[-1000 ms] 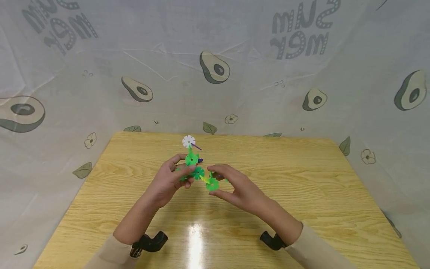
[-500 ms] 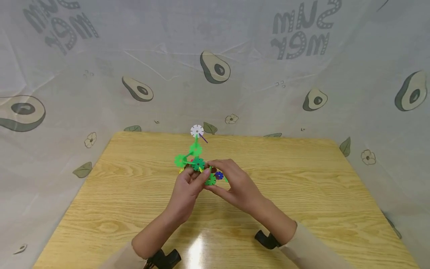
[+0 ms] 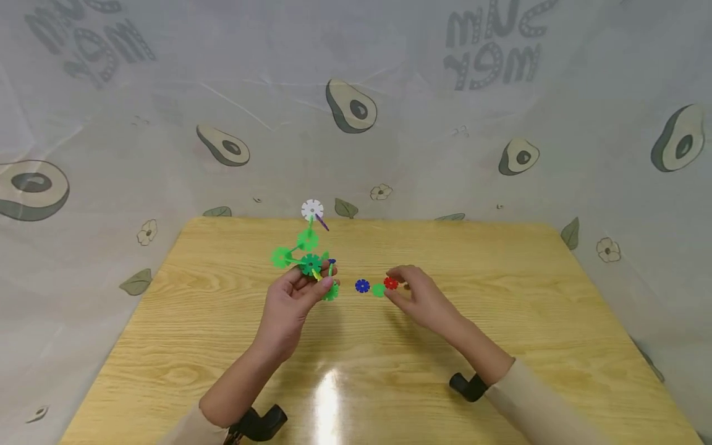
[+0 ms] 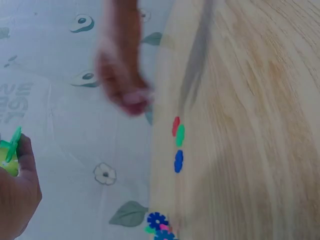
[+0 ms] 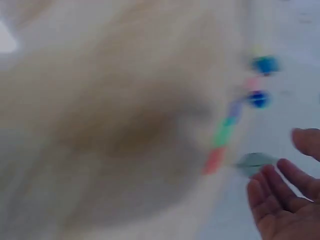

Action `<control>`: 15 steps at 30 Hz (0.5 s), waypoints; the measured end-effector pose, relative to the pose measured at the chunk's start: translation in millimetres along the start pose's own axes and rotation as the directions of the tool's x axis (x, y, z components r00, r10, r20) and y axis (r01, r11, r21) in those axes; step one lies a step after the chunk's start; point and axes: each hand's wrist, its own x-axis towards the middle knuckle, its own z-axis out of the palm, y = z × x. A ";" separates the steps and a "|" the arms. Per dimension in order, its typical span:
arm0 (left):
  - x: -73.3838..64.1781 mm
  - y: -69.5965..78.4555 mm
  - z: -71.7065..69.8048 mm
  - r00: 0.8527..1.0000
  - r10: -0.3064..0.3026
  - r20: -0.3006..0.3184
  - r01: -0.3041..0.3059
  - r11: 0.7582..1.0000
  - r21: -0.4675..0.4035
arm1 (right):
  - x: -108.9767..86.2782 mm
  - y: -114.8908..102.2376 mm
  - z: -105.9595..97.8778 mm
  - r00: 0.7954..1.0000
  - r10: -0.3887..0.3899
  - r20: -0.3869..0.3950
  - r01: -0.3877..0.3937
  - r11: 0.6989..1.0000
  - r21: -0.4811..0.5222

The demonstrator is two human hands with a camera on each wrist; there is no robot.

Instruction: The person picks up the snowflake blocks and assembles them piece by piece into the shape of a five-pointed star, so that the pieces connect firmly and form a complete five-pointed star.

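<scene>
My left hand point(image 3: 289, 306) grips a chain of interlocking notched plastic discs point(image 3: 310, 264) above the table, thumb over a green disc point(image 3: 331, 292). The chain has several green discs, a yellow piece, and a white disc point(image 3: 312, 210) with a purple one at its top. In the left wrist view the left hand point(image 4: 20, 197) pinches green and yellow pieces. My right hand point(image 3: 425, 300) is by a loose red disc point(image 3: 391, 282), a green disc point(image 3: 378, 290) and a blue disc point(image 3: 363, 286). The right wrist view shows the right hand point(image 5: 287, 200) with spread fingers, holding nothing.
More loose discs lie beyond the left hand, among them a dark blue disc point(image 4: 157, 220) in the left wrist view. The wooden table point(image 3: 500, 346) ends at a pale avocado-print cloth point(image 3: 434, 142) behind and at both sides.
My right hand has left the chain and moved right toward the loose discs. My left hand has shifted left with the chain, baring the red, green and blue discs on the table.
</scene>
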 end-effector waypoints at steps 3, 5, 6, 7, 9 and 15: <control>-1.8 1.6 -7.2 1.000 -0.012 0.022 0.011 1.000 0.028 | 3.1 24.1 6.6 0.987 0.113 0.115 -0.103 0.991 -0.090; -3.1 1.8 -10.2 0.999 -0.019 0.034 0.017 0.999 0.042 | 5.2 34.7 12.4 0.980 0.141 0.142 -0.126 0.986 -0.112; -3.6 1.6 -11.4 0.999 -0.019 0.040 0.017 0.999 0.048 | 6.7 38.5 15.4 0.979 0.148 0.139 -0.133 0.984 -0.116; -4.1 1.5 -12.2 0.999 -0.019 0.042 0.017 0.998 0.058 | 8.5 41.2 18.4 0.980 0.154 0.128 -0.140 0.984 -0.113; -5.0 1.3 -13.9 0.999 -0.021 0.045 0.017 0.996 0.088 | 12.6 44.5 22.9 0.981 0.163 0.106 -0.151 0.982 -0.110; -7.0 1.5 -18.9 0.999 -0.024 0.027 0.018 0.983 0.182 | 25.6 51.8 29.8 0.990 0.137 0.044 -0.129 0.979 -0.159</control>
